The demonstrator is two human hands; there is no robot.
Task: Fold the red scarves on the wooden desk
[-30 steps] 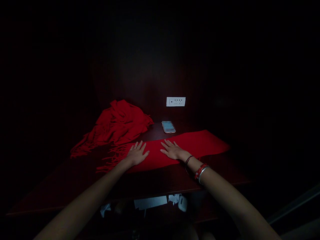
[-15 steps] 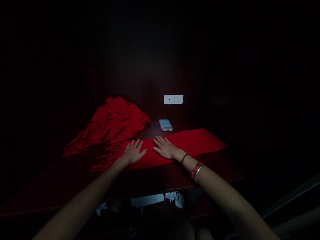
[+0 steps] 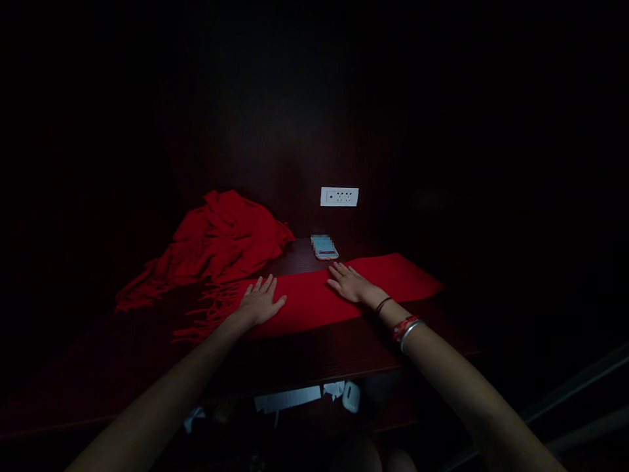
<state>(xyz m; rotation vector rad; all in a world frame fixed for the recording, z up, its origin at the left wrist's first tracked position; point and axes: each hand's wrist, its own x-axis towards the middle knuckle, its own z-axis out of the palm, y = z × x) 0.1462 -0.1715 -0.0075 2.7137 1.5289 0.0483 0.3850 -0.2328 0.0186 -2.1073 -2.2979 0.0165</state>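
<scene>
A long red scarf (image 3: pixel 314 298) lies folded flat across a dark wooden table (image 3: pixel 314 357), its fringe trailing off to the left. My left hand (image 3: pixel 260 301) rests flat on the scarf near the fringed end, fingers spread. My right hand (image 3: pixel 351 283) lies flat on the scarf further right, near its far edge, fingers stretched out. Red and silver bangles and a dark band circle my right wrist. Neither hand holds anything.
A second red scarf (image 3: pixel 216 246) sits crumpled in a heap at the back left. A phone (image 3: pixel 324 247) lies on the table behind the flat scarf. A white wall socket (image 3: pixel 339 196) is above it. Papers and a white object (image 3: pixel 351 396) show below the table edge.
My right hand has slid to the right and a little farther away along the scarf. My left hand has stayed near the fringed end.
</scene>
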